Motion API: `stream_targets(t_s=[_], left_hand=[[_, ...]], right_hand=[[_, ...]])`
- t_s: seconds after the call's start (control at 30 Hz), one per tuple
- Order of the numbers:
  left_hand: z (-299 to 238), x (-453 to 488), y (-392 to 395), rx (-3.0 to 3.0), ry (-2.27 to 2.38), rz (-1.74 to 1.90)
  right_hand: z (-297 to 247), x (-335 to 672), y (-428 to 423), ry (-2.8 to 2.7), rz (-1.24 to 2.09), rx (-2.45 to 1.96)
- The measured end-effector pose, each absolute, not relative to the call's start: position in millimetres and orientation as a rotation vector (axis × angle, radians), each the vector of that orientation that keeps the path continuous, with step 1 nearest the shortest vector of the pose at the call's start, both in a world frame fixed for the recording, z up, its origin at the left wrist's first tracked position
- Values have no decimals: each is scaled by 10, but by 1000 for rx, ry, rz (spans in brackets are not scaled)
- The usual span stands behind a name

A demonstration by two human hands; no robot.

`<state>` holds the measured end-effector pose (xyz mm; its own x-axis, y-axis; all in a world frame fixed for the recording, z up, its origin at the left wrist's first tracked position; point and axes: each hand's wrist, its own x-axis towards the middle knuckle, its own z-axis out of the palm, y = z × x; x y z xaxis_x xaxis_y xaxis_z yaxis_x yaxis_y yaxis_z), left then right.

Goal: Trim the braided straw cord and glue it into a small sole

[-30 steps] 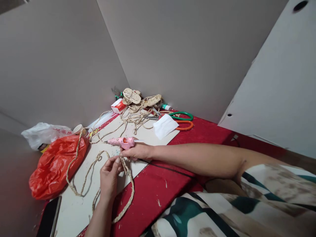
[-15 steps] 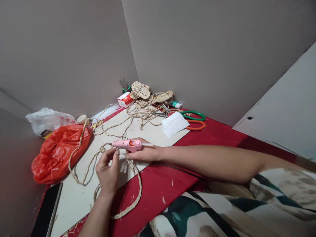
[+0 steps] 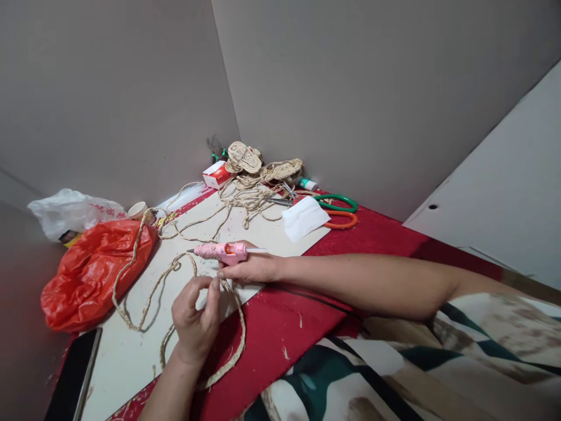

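Note:
A pink glue gun (image 3: 219, 252) with a clear glue stick in its back end lies in my right hand (image 3: 252, 266). The nozzle points left. My left hand (image 3: 197, 316) is closed in a pinch, thumb and forefinger together just below the glue gun, close to my right fingers. What the pinch holds is too small to make out. A braided straw rope (image 3: 240, 339) loops down from beside the fingertips over the table edge and back up behind my left wrist. More of the rope runs left across the white board (image 3: 118, 362).
At the left lie a red plastic bag (image 3: 99, 280), a clear bag (image 3: 74, 213) and a black phone-like slab (image 3: 72, 377). Coiled straw pieces (image 3: 245, 158), a red-and-white box (image 3: 215, 175), large scissors (image 3: 339, 204) and a white paper (image 3: 305, 219) stand toward the back.
My left fingertips have moved from beside the glue gun's body to lower right, near my right fingers. The glue gun stays in my right hand. The view has shifted slightly.

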<state>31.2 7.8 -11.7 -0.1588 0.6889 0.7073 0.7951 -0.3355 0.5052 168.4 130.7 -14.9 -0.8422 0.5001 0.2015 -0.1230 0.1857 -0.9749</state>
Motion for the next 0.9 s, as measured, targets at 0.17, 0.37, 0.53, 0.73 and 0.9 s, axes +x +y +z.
stream_targets(t_s=[0.17,0.37,0.53,0.73,0.9], left_hand=[[-133,349,109,-1828,-2077,-1818],[-149,316,281,-1641,-2571,-2499],[-216,266,278,-1622,-2629,-2753],[-222,260,267,-1530,-2597,-2985],[-210,261,253,-1628,-2604,-2937]], right_hand=[[-163,1668,1312,-1843,1852,-477],[-105,1670,1279,-1710,1921,-533],[-84,1682,1276,-1702,1920,-461],[-55,1691,1270,-1730,1869,-480],[-138,1689,1286,-1768,1805,-594]])
